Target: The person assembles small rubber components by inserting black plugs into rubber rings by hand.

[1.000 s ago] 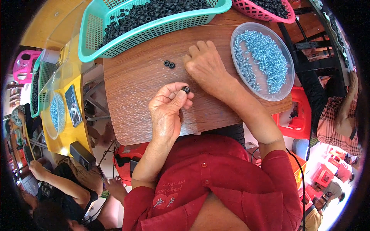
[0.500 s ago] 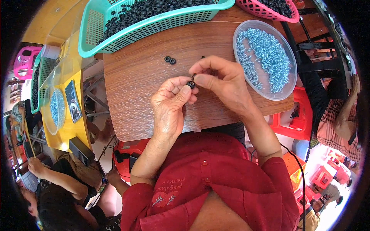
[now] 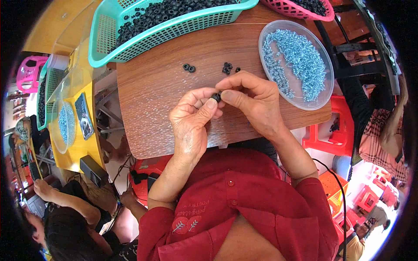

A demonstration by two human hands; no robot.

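My left hand pinches a small round black plastic part between thumb and fingers, above the brown table. Against that part, the thumb and forefinger of my right hand close on a small black piece, mostly hidden by the fingertips. Two black rings lie side by side on the wood beyond my left hand. A little cluster of tiny black pieces sits beyond my right hand, with a single one beside it.
A turquoise basket full of black parts stands at the far side, near a pink basket. At the right, a round clear tray holds small blue pieces. A yellow table and a person's arm are at the left.
My right fingertips have come down against the round part, which has turned, so its hole no longer shows plainly. The cluster of tiny pieces has come into sight. The view has shifted slightly.
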